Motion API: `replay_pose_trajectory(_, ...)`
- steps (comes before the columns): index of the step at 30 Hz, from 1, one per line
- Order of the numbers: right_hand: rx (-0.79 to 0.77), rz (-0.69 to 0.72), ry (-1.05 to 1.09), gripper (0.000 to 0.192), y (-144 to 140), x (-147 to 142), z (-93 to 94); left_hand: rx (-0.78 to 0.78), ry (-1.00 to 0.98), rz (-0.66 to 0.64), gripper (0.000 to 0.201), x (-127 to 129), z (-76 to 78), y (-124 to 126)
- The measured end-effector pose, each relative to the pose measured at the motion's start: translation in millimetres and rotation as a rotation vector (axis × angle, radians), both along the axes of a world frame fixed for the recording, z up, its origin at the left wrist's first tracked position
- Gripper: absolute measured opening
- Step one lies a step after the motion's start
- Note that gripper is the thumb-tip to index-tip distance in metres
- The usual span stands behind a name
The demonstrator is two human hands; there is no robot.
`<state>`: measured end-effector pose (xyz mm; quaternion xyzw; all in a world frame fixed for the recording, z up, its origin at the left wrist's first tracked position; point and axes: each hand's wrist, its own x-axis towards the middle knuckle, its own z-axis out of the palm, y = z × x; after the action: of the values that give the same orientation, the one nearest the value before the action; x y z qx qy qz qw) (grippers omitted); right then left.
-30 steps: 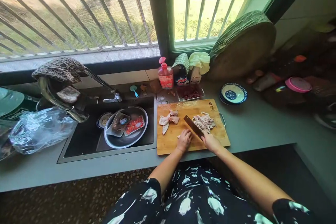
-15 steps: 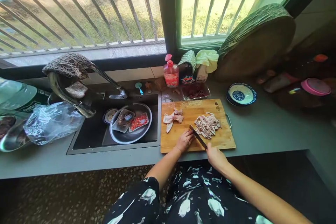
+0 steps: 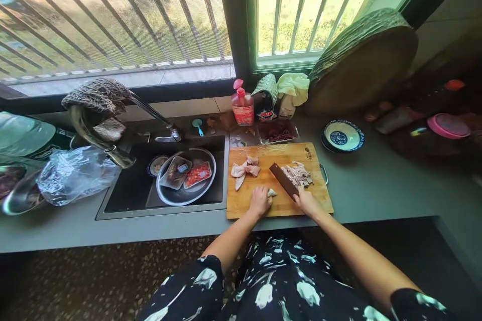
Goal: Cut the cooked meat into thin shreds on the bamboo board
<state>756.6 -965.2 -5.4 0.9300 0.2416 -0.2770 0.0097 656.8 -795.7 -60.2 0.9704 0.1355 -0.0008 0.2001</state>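
My right hand (image 3: 307, 201) grips the handle of a broad-bladed cleaver (image 3: 283, 180), its blade tilted against the pile of sliced meat strips (image 3: 299, 174). Closed fingers of my left hand (image 3: 260, 200) rest on the wooden cutting board (image 3: 241, 158), around a small pale piece of meat (image 3: 271, 192) whose end shows beside the fingertips. Several larger raw meat pieces (image 3: 246, 170) lie at the board's upper left.
Left of the board, a sink holds a metal bowl (image 3: 171, 201) with two packaged foods. Behind stand a tray of dark red meat (image 3: 279, 133), a pink pump bottle (image 3: 243, 110) and other bottles. Stacked patterned plates (image 3: 343, 136) sit to the right.
The cleaver has moved away from my left hand, to the right, and its blade now lies against the sliced strips, covering part of them. My left hand stays low on the board.
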Motion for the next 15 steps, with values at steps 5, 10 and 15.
replay_pose_trajectory(5,0.021,0.049,-0.002,0.030,-1.9,1.6,3.7,0.018,-0.096,0.089,0.032,11.2,-0.1,-23.3)
replay_pose_trajectory(10,0.040,0.138,-0.024,0.031,2.4,-3.6,12.7,-0.057,-0.290,-0.098,0.024,7.5,-13.2,-24.6)
replay_pose_trajectory(15,0.009,0.293,-0.062,0.029,2.7,-3.8,15.9,-0.142,-0.336,-0.197,0.026,3.5,-24.5,-19.5)
